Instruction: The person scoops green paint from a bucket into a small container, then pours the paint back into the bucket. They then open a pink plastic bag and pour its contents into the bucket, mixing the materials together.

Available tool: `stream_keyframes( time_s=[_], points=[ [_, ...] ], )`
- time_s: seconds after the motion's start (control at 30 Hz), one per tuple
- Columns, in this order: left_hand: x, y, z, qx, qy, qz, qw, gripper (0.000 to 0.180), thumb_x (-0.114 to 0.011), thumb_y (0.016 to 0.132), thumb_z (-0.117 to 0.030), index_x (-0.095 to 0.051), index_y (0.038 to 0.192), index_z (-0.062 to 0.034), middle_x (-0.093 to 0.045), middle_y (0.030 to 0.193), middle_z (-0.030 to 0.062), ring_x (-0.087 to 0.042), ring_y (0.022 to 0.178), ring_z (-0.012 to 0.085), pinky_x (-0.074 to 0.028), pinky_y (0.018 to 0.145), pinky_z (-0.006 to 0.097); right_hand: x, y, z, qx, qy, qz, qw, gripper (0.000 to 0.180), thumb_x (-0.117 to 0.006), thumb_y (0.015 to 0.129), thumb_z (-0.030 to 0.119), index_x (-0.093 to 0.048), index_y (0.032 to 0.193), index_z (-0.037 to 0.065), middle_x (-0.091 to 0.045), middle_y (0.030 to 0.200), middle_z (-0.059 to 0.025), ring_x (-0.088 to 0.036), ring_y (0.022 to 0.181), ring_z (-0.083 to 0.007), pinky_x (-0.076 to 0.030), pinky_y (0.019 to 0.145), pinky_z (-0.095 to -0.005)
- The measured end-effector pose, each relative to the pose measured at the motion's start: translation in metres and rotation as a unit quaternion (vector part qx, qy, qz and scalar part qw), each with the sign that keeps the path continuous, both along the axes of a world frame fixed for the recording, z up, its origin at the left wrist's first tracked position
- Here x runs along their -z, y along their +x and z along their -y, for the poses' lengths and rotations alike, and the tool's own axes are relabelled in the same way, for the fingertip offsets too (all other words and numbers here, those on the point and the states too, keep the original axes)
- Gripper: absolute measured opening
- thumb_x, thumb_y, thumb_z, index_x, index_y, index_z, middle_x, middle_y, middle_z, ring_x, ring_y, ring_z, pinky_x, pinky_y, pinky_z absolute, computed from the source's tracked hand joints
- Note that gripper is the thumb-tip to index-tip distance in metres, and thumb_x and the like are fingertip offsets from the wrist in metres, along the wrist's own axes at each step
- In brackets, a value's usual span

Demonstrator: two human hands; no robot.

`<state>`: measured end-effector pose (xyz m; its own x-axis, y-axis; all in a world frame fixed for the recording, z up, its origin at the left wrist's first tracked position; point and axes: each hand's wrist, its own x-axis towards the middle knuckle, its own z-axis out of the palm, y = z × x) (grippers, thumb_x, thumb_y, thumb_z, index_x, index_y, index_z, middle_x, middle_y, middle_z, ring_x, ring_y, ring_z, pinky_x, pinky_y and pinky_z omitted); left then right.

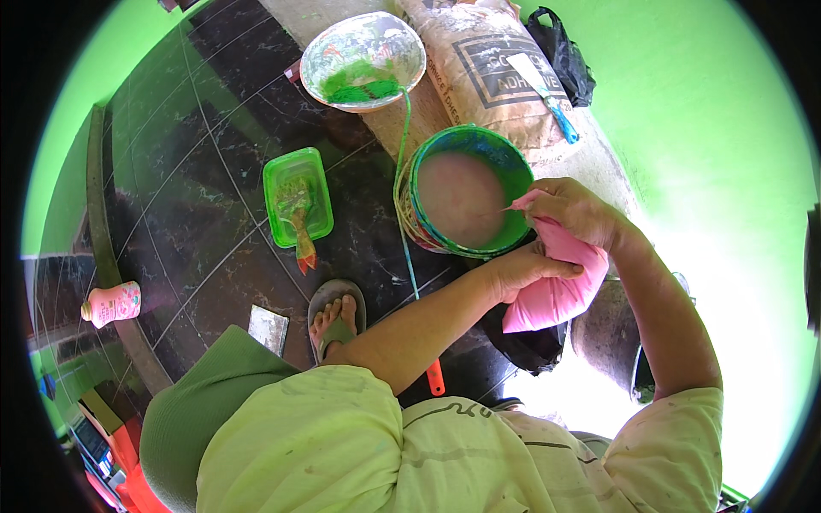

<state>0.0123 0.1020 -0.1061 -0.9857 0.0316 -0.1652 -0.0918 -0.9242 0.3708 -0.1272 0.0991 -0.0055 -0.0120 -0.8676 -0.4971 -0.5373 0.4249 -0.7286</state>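
My left hand (530, 272) is closed round the middle of a soft pink pouch (571, 286), supporting it from below. At the pouch's upper corner, the fingers of my right hand (575, 211) pinch it beside the bucket's right rim. A thin pink stream runs from that corner into the green bucket (503, 154). Cloudy pinkish liquid (460, 201) stands inside the bucket. Green and pale smears cover its wall and rim.
Behind the bucket lies a large paper sack (505, 68) with a putty knife (560, 118) on it. A paint-smeared bowl (376, 51), a green tub (323, 184) with a paintbrush (302, 227), and a pink bottle (113, 303) stand leftward. A long rod with an orange handle (435, 376) crosses the dark tiles.
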Motion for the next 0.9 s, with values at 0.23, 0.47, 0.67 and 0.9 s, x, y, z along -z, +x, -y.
stream_keyframes(
  time_s=[0.23, 0.47, 0.67, 0.9],
  points=[
    [0.002, 0.001, -0.002, 0.007, 0.019, -0.009, 1.000, 0.064, -0.085, 0.084, -0.014, -0.053, 0.139, -0.0080, -0.064, 0.126, 0.0065, -0.063, 0.115, 0.0194, -0.051, 0.101, 0.038, -0.011, 0.011, -0.005, 0.033, -0.008, -0.007, 0.999, 0.022, -0.066, 0.090, 0.010, -0.075, 0.106, -0.001, -0.074, 0.098, -0.0109, -0.067, 0.090, -0.0157, -0.054, 0.083, -0.0315],
    [0.000, 0.001, -0.005, -0.008, 0.020, 0.001, 1.000, 0.065, -0.086, 0.083, -0.016, -0.052, 0.139, -0.0071, -0.064, 0.126, 0.0065, -0.063, 0.117, 0.0196, -0.050, 0.103, 0.038, -0.005, 0.011, -0.004, 0.032, -0.011, -0.055, 0.998, 0.020, -0.066, 0.091, 0.007, -0.074, 0.106, -0.003, -0.073, 0.095, -0.0083, -0.065, 0.089, -0.0124, -0.054, 0.082, -0.0289],
    [0.000, -0.001, -0.008, -0.012, 0.011, -0.001, 1.000, 0.069, -0.086, 0.083, -0.016, -0.050, 0.141, -0.0072, -0.063, 0.127, 0.0069, -0.060, 0.119, 0.0176, -0.049, 0.104, 0.037, 0.000, 0.011, -0.003, 0.034, -0.011, -0.086, 0.996, 0.019, -0.068, 0.089, 0.008, -0.073, 0.102, -0.005, -0.075, 0.096, -0.0109, -0.069, 0.092, -0.0145, -0.055, 0.087, -0.0294],
    [0.020, -0.005, -0.010, 0.012, -0.028, -0.002, 1.000, 0.078, -0.088, 0.083, -0.020, -0.043, 0.146, -0.0087, -0.059, 0.134, 0.0058, -0.057, 0.122, 0.0169, -0.046, 0.105, 0.035, 0.010, 0.015, -0.002, 0.011, -0.014, -0.122, 0.992, 0.015, -0.070, 0.087, 0.007, -0.073, 0.096, -0.005, -0.076, 0.094, -0.0139, -0.071, 0.092, -0.0170, -0.056, 0.087, -0.0313]
  ],
)
